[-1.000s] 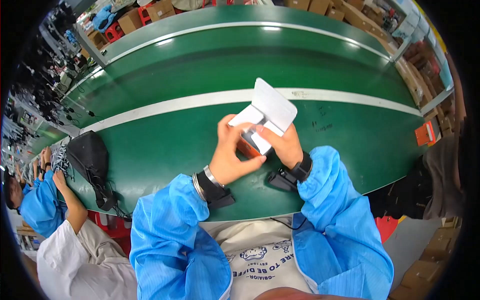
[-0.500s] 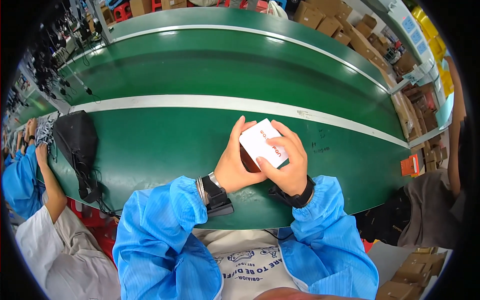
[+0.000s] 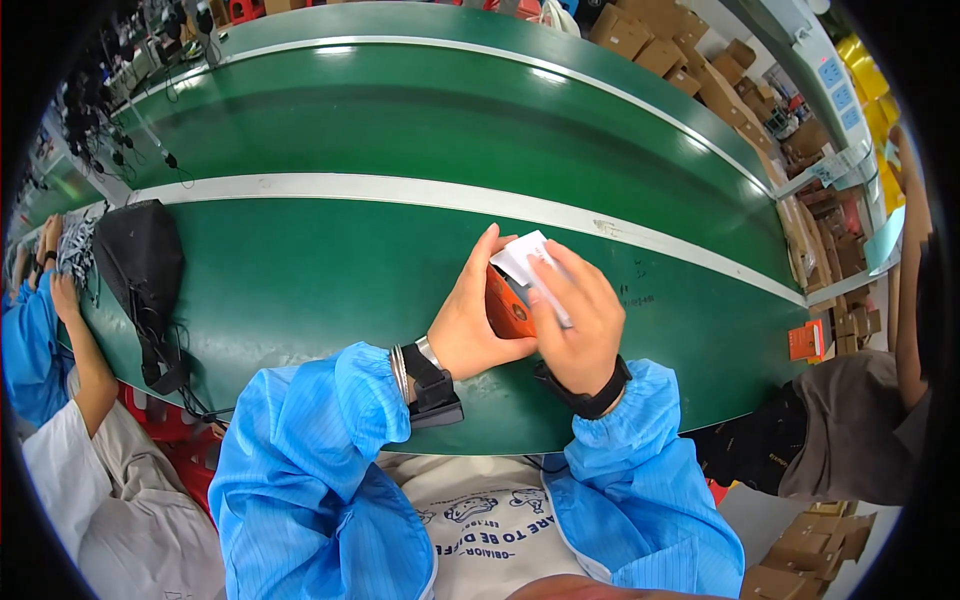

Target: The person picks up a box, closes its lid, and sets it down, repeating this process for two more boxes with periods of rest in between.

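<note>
Above the green table, a small white and orange box [image 3: 511, 302] sits between my two hands. My left hand [image 3: 476, 318] is closed around its left side, the thumb along the bottom and the fingers up the far edge. My right hand [image 3: 580, 318] grips its white part [image 3: 524, 252] from the right, fingers bent over it and slightly blurred. That white part stands tilted, and a bright orange side shows beneath it. Whether the white part is a lid coming away from the box or just another face of it, I cannot tell.
A black bag [image 3: 140, 262] with straps and cables lies on the table at left, near another person's arm [image 3: 88, 335]. An orange box [image 3: 805, 341] rests at the right edge. White strips [image 3: 400, 188] cross the green table [image 3: 310, 270]. Cardboard boxes [image 3: 660, 50] are stacked beyond.
The white face, earlier turned up flat, is now tilted to the right, and an orange side has come into view. My right hand has turned with it; my left hand has hardly moved.
</note>
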Demonstrator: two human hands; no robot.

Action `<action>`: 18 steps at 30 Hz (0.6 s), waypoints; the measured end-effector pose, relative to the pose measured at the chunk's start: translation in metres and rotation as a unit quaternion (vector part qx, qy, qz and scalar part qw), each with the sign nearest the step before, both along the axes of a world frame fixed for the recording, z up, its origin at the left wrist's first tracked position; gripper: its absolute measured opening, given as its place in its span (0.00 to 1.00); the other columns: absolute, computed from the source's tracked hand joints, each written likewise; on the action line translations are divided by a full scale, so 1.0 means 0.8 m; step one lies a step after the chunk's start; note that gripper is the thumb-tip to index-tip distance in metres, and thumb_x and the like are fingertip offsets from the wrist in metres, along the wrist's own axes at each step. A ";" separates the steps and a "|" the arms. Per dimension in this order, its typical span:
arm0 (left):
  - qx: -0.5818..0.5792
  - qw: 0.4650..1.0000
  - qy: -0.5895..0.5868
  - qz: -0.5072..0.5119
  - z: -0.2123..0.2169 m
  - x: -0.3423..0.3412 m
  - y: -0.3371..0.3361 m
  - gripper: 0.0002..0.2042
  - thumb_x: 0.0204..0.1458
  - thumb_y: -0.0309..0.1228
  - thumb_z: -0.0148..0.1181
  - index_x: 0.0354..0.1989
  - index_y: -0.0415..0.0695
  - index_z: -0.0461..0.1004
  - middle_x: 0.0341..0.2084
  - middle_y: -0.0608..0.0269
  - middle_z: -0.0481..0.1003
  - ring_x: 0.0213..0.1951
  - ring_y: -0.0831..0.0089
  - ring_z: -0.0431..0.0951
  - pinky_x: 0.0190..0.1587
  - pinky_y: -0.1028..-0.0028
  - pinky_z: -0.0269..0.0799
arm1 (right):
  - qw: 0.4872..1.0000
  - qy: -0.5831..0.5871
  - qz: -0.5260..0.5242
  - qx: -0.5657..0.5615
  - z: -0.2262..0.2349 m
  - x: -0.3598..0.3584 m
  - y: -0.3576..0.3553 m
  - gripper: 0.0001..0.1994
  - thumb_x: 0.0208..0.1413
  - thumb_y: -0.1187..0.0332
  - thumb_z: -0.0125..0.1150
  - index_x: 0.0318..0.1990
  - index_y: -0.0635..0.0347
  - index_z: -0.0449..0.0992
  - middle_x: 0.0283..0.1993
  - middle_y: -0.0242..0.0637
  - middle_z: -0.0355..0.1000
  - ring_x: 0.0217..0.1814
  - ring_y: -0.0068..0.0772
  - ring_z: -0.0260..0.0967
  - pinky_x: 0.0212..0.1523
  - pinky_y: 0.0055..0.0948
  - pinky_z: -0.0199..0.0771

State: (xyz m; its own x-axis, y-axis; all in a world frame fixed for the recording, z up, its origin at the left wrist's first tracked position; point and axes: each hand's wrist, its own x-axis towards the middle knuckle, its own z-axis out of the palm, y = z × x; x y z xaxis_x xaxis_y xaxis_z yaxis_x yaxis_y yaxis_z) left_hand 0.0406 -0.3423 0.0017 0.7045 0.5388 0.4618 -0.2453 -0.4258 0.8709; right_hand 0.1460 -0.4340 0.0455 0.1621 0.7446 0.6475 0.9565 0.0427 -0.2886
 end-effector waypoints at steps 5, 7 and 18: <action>0.059 0.998 0.026 -0.018 -0.001 0.001 0.009 0.49 0.27 0.30 0.67 0.57 0.43 0.37 0.51 0.51 0.53 0.52 0.61 0.58 0.52 0.66 0.56 | 0.996 -0.053 -0.012 -0.066 0.020 -0.020 -0.005 0.16 0.36 0.71 0.59 0.38 0.57 0.72 0.48 0.44 0.62 0.46 0.47 0.59 0.45 0.36 0.61; 0.089 0.996 0.022 -0.008 -0.001 0.001 0.013 0.48 0.28 0.30 0.67 0.57 0.43 0.38 0.51 0.51 0.52 0.52 0.61 0.58 0.52 0.66 0.56 | 0.997 -0.043 -0.003 -0.064 0.017 -0.019 -0.004 0.17 0.36 0.71 0.59 0.39 0.57 0.72 0.48 0.44 0.62 0.46 0.47 0.58 0.45 0.36 0.60; -0.346 0.936 -0.001 -0.065 -0.029 -0.008 0.074 0.31 0.41 0.30 0.59 0.53 0.41 0.49 0.46 0.54 0.59 0.47 0.65 0.63 0.48 0.67 0.62 | 0.962 -0.056 -0.256 0.071 -0.020 0.153 -0.067 0.13 0.36 0.75 0.59 0.35 0.58 0.71 0.44 0.42 0.64 0.48 0.42 0.59 0.48 0.35 0.58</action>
State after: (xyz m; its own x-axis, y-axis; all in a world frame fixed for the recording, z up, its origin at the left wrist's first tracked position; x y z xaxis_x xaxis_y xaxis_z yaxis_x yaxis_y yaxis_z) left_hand 0.0341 -0.2829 -0.0216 0.7842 0.6194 0.0362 -0.2583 0.2729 0.9267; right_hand 0.2680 -0.4873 0.0295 0.4079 0.4882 0.7715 0.8874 -0.4109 -0.2092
